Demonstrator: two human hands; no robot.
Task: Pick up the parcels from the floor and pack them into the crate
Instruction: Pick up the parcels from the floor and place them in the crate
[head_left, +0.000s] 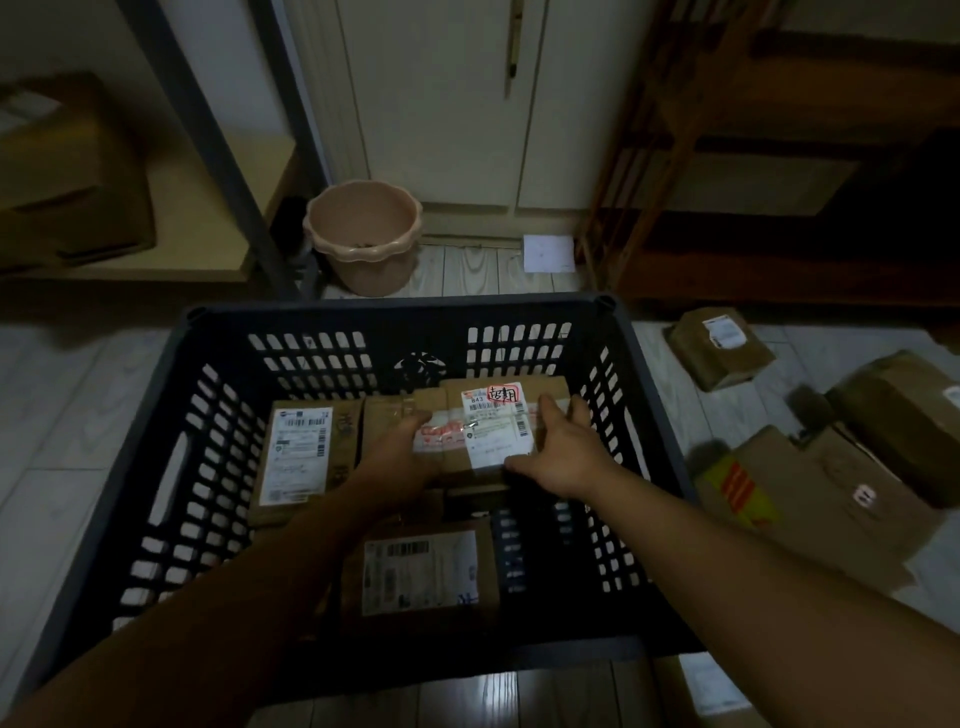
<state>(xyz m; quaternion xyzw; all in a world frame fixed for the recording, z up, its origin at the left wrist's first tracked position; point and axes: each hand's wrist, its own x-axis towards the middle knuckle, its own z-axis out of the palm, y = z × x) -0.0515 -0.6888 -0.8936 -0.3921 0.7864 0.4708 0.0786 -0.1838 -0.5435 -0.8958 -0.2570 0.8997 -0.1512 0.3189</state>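
both hands (402, 452) (563, 457) have their fingers wrapped round a labelled parcel (488, 431) inside the black crate (171, 467), right side, far end.

The pale wood-grain floor (62, 415) in front of me is carrying the dark slotted crate (395, 304), which is standing level at the centre. Behind the crate, a pink bucket (363, 244) is standing upright and a white sheet of paper (548, 253) is lying at the cabinet foot. On my right, cardboard parcels are lying on the floor: a small labelled box (719, 353), a large box (904, 415) and a flat box (810, 499) bearing red-and-yellow tape. Another labelled parcel (711, 686) is lying just beside the crate's near right corner.
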